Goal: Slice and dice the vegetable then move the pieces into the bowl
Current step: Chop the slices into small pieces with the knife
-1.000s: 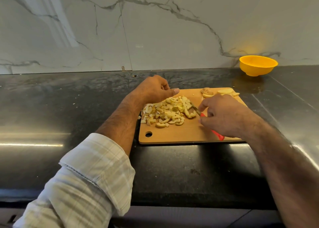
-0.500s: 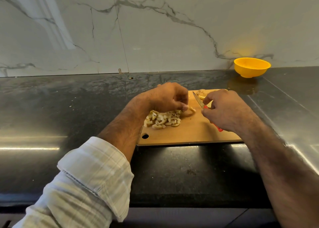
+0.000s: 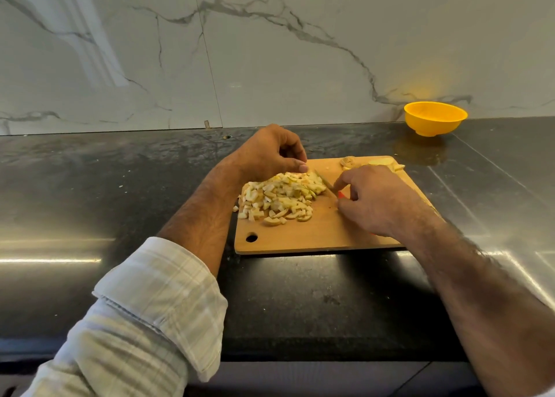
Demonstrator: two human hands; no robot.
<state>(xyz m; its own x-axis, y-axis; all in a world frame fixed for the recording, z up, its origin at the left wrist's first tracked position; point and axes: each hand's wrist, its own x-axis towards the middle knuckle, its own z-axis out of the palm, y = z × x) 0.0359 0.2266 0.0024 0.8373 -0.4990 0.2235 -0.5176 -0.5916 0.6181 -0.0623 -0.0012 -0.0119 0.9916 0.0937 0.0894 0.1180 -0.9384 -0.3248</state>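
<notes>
Now, the scene is listed line by line.
Cutting board: a wooden cutting board [image 3: 315, 234] is laid on the dark counter [image 3: 120, 186], with a round hole at its near left corner.
Vegetable pieces: a heap of pale diced vegetable pieces [image 3: 280, 197] is gathered on the left half of the board; a few small bits are seen at the left edge of the heap.
Leftover ends: some uncut leftover ends [image 3: 372, 163] are placed at the far right corner of the board, apart from the heap.
Left hand: the left hand [image 3: 267, 153] is held over the far side of the heap; the fingers are curled inward and the thumb tip is pressed toward the fingertips just above the pieces. Whether a piece is pinched between them cannot be told.
Right hand: the right hand [image 3: 378, 201] is wrapped around the red handle of a knife [image 3: 329, 185]; the index finger is stretched forward along the top of the blade, and the other fingers are curled around the handle.
Knife: the blade is laid against the right side of the heap, with its point directed away from the person.
Bowl: a yellow bowl [image 3: 435, 119] is set on the counter near the marble wall [image 3: 270, 51], well apart from the board, at the far right.
Sleeve: a light checked sleeve [image 3: 144, 312] is rolled up on the left forearm.
</notes>
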